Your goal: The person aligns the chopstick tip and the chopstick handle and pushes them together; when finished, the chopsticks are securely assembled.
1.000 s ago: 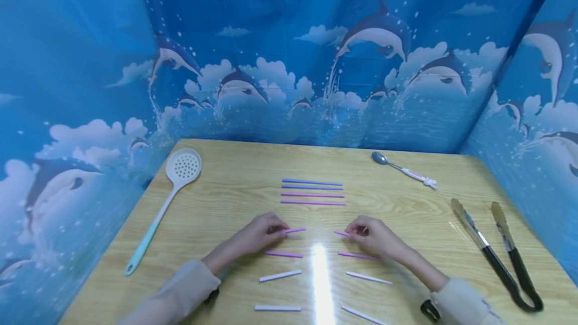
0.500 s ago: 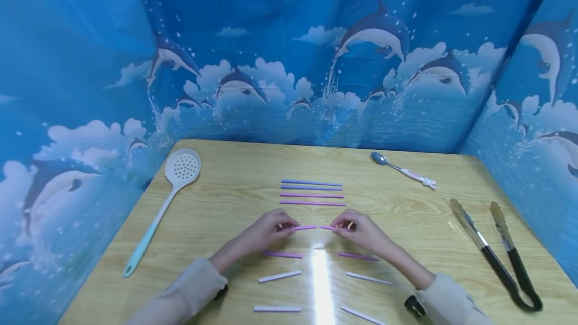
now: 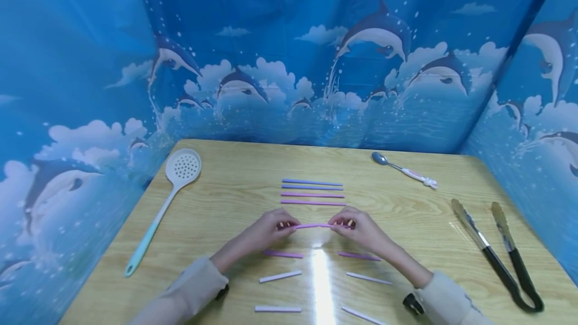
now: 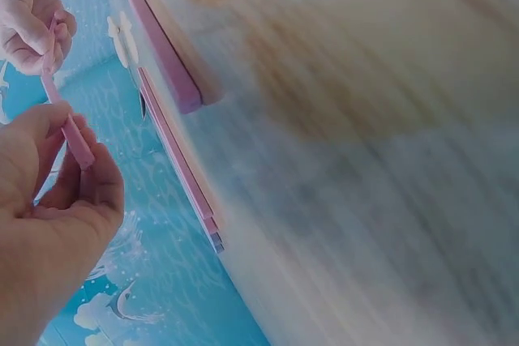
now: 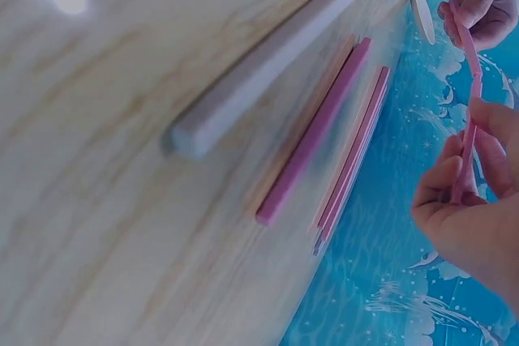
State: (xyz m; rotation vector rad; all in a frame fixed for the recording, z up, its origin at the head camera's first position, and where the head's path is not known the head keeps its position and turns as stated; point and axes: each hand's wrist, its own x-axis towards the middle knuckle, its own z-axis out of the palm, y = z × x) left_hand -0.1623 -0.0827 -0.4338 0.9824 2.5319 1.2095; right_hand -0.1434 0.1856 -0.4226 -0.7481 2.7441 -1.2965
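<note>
Left hand (image 3: pixel 266 228) and right hand (image 3: pixel 362 229) have come together over the middle: a second ago I saw a wide gap between the pink pieces they carry, and now none that I can make out. Each hand pinches one, fingers narrow: the left piece (image 3: pixel 307 226) and the right piece (image 3: pixel 324 225) seem to meet end to end, just short of the pink sticks (image 3: pixel 313 195). From the right wrist camera I see a slight bend at the join, so I judge the ends have met but are not quite in line. Whether they are fastened, I cannot tell.

Beyond the pink sticks lie the blue sticks (image 3: pixel 312 182), all four roughly parallel. Nearer, two columns of short pieces flank a strip of glare: a purple one on the left (image 3: pixel 283 254) and on the right (image 3: pixel 359 256), then pale ones at left (image 3: pixel 280 277) and right (image 3: pixel 369 279).

My wood-grain table (image 3: pixel 235 184) also bears a skimmer (image 3: pixel 163 209) far left, a spoon (image 3: pixel 405 171) far right and tongs (image 3: pixel 496 267) at right. Blue dolphin curtain (image 3: pixel 280 129) walls the far side and both flanks.
</note>
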